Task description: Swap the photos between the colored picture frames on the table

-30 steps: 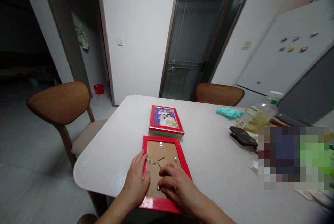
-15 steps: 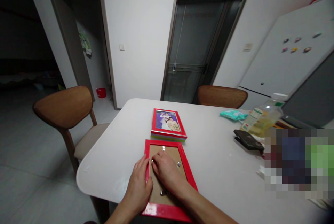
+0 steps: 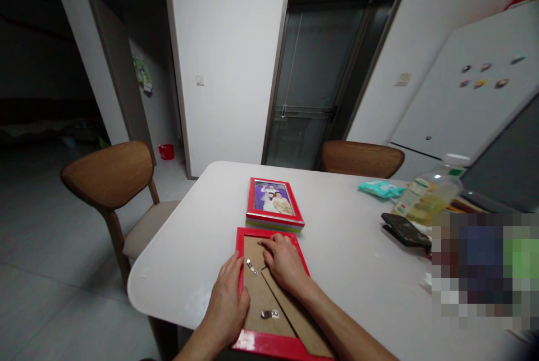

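L hand steadies a red frame, face down at table's near edge; its fingers lie along the left rim, thumb spread apart fr. them. R hand, fingers bent, works nr. the top clip of the brown back; whether its fingertips pinch the clip, can't tell. R wrist & forearm cross the frame's right side, over part of the stand, a brown flap set at a slant. Two more metal clips show: left clip, tilted, & bottom clip, lying crosswise.

Just beyond, a 2nd red frame w/ photo lies face up atop a green-edged item. At right on the white table: teal pack, bottle w/ yellow liquid, dark phone-like item & a pixelated patch. Wood chairs stand at left & far side. Bkgd.: red bucket by doorway, lt.-colored fridge w/ magnets at right.
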A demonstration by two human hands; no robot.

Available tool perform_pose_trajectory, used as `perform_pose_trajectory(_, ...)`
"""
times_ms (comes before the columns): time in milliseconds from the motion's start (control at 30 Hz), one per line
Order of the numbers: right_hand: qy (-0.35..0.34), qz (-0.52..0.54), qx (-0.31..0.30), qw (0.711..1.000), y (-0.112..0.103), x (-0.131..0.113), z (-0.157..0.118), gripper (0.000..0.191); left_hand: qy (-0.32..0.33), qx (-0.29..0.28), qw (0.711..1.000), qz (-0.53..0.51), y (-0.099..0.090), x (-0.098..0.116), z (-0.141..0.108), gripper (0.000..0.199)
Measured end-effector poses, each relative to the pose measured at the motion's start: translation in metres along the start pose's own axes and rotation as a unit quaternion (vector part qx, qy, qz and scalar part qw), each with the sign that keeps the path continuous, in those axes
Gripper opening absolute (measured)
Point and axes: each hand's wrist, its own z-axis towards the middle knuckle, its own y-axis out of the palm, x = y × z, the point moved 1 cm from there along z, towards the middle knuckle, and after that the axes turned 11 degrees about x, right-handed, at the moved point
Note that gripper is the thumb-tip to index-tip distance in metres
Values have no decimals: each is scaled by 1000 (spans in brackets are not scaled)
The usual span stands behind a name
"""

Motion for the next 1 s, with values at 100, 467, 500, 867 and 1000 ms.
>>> perform_pose_trajectory(100,0,36,4,999,-16,-1,-18,34,-6,13,1000,-14,1,-1,-1,50)
perform_pose_trajectory(467,54,42,-65,996,-48,12,-58,38,-38,-5,999,-16,10,15,2,48)
perform_pose_trajectory(500,55,41,-68,995,-52,12,-55,37,-48,-10,998,-25,8,18,3,48)
perform_pose_trajectory(867,27,140,-6,990,-80,-13,-42,39,-268,-52,889,-367,-32,28,25,39)
perform_pose_trajectory(1000,103,33,13,994,-65,25,-52,43,-337,-38,860,-382,-67,-7,20,37)
